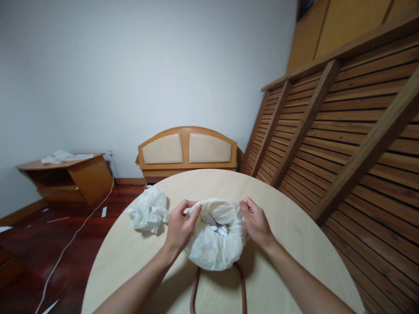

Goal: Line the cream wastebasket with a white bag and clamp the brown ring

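Now that the white plastic bag (214,256) is mostly folded outward, its edge is pinched by the left hand (179,226) and right hand (259,223), final smoothing seemingly unfinished.

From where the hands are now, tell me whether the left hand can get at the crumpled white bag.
Probably yes: the crumpled bag lies just beside the left hand, with nothing between, though its fingers would likely have to release the liner.

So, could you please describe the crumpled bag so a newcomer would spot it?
Find the round pale table in front of the headboard. The crumpled white bag lies towards its left edge, beside the left hand. Unlike the white bundle with the wide round opening, it is a shapeless heap.
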{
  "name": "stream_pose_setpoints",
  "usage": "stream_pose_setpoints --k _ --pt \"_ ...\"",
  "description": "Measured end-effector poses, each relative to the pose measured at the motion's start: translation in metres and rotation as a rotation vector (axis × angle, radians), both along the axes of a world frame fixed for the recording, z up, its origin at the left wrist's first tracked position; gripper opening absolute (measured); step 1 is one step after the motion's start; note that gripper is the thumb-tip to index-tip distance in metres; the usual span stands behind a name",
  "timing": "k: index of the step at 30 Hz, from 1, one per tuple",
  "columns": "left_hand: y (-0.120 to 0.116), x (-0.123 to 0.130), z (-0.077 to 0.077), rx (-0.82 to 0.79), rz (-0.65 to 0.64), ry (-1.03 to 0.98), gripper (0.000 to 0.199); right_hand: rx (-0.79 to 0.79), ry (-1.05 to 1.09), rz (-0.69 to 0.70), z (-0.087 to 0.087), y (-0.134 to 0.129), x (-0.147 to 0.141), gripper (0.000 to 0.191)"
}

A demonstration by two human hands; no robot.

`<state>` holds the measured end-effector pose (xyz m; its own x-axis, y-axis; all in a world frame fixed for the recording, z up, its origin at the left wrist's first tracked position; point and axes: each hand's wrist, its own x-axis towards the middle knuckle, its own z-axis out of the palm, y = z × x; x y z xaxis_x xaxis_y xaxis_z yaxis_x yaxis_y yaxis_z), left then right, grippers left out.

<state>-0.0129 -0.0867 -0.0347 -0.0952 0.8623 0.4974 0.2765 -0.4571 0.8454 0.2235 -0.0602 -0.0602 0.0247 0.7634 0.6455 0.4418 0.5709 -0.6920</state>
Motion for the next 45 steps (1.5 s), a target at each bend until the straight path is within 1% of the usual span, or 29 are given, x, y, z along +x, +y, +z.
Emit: stream_pose_setpoints --k 2,3,5,7,8,10,12,14,19,20,21,22,24,25,26,27,28,30,31,32,34,35,37,39,43,45 --pt "0.001 -0.001 0.001 0.015 0.036 -0.001 0.032 0.003 -0.024 0.008 -0.001 0.000 0.000 0.038" --pt "0.001 -0.001 0.001 0.022 0.055 -0.003 0.033 0.038 -0.028 0.008 -0.001 -0.001 0.001 0.035" --pt "0.002 -0.002 0.002 0.034 0.080 -0.010 0.034 0.160 -0.034 0.021 0.000 -0.005 0.001 0.033" --pt "0.004 -0.004 0.003 0.037 0.087 -0.007 0.035 0.265 -0.087 0.087 0.001 -0.011 0.000 0.036" --pt "0.005 -0.005 0.003 0.037 0.090 0.000 0.036 0.288 -0.131 0.130 0.002 -0.014 0.000 0.039" --pt "0.007 -0.008 0.003 0.041 0.106 0.021 0.037 0.262 -0.222 0.205 0.004 -0.018 -0.002 0.045" --pt "0.009 -0.010 0.003 0.042 0.120 0.052 0.038 0.183 -0.282 0.262 0.005 -0.020 -0.004 0.054" --pt "0.010 -0.011 0.003 0.034 0.104 0.086 0.039 0.111 -0.309 0.310 0.004 -0.020 -0.005 0.063" --pt "0.012 -0.010 0.000 0.003 -0.068 0.105 0.045 0.015 -0.347 0.422 -0.001 -0.013 -0.004 0.080" --pt "0.012 -0.009 -0.001 -0.002 -0.093 0.096 0.046 0.020 -0.365 0.417 -0.002 -0.012 -0.003 0.082" --pt "0.013 -0.009 -0.002 -0.006 -0.106 0.085 0.047 0.046 -0.384 0.384 -0.003 -0.011 -0.002 0.082" --pt "0.014 -0.009 -0.003 -0.010 -0.105 0.074 0.047 0.092 -0.398 0.321 -0.002 -0.012 -0.002 0.080" --pt "0.015 -0.009 -0.005 -0.020 -0.084 0.056 0.047 0.247 -0.410 0.159 0.001 -0.015 -0.003 0.070" --pt "0.016 -0.009 -0.006 -0.027 -0.071 0.051 0.047 0.337 -0.422 0.104 0.004 -0.018 -0.005 0.065" --pt "0.016 -0.009 -0.006 -0.032 -0.060 0.048 0.047 0.419 -0.448 0.083 0.008 -0.023 -0.008 0.060" --pt "0.016 -0.010 -0.007 -0.037 -0.051 0.046 0.046 0.489 -0.491 0.102 0.011 -0.028 -0.012 0.058" --pt "0.016 -0.010 -0.007 -0.040 -0.046 0.045 0.046 0.515 -0.549 0.140 0.014 -0.034 -0.017 0.058" --pt "0.016 -0.009 -0.007 -0.041 -0.041 0.044 0.045 0.475 -0.640 0.201 0.018 -0.045 -0.028 0.074" --pt "0.016 -0.009 -0.008 -0.040 -0.038 0.042 0.045 0.447 -0.656 0.215 0.019 -0.048 -0.034 0.070" --pt "0.016 -0.010 -0.008 -0.036 -0.033 0.041 0.046 0.440 -0.663 0.232 0.018 -0.051 -0.039 0.057" --pt "0.019 -0.012 -0.010 -0.018 -0.010 0.038 0.045 0.486 -0.660 0.284 0.015 -0.052 -0.044 0.032" --pt "0.021 -0.014 -0.011 -0.010 0.009 0.036 0.045 0.535 -0.652 0.315 0.013 -0.051 -0.044 0.026" --pt "0.026 -0.018 -0.014 -0.004 0.054 0.032 0.044 0.638 -0.623 0.357 0.011 -0.046 -0.041 0.026" --pt "0.030 -0.022 -0.016 -0.016 0.089 0.024 0.044 0.711 -0.599 0.359 0.011 -0.042 -0.036 0.027" --pt "0.035 -0.025 -0.017 -0.014 0.120 -0.027 0.038 0.769 -0.625 0.329 0.012 -0.036 -0.028 0.024" --pt "0.035 -0.025 -0.017 0.008 0.132 -0.051 0.040 0.763 -0.643 0.330 0.011 -0.033 -0.028 0.022"
